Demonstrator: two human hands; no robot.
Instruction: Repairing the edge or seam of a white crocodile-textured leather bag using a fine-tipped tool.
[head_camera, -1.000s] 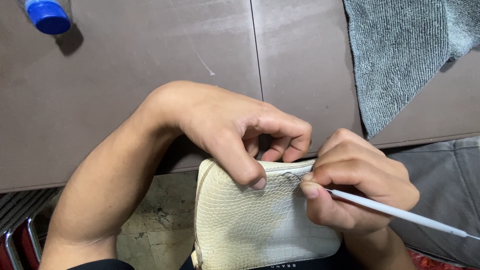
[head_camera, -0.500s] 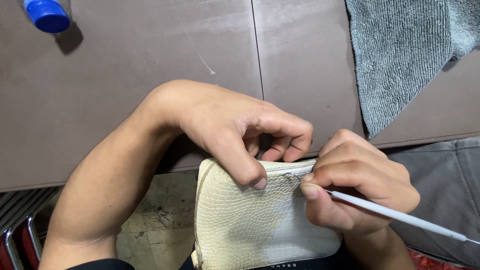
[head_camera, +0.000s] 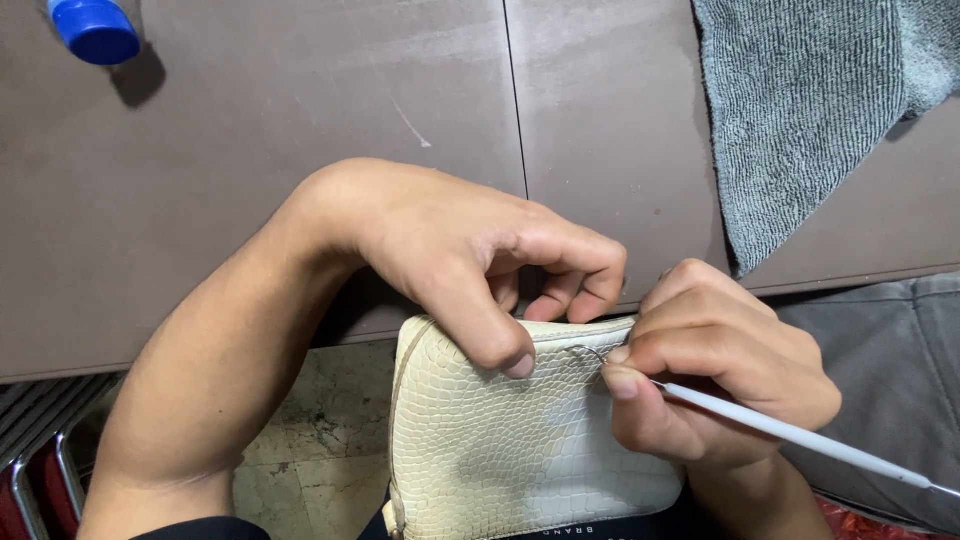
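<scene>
A cream bag with a scaly, crocodile-like texture sits in my lap at the near edge of the brown table. My left hand grips its top edge, thumb pressed on the front face, fingers curled over the rim. My right hand pinches a thin white stick tool whose metal hooked tip touches the bag's top edge beside my left thumb. The tool's handle runs off to the lower right.
A grey towel lies on the table at the upper right. A blue bottle cap shows at the upper left corner. Below the table edge are a stone floor, chair metalwork at lower left, and grey cloth at right.
None of note; both hands keep their grip, and the view has shifted only slightly.
</scene>
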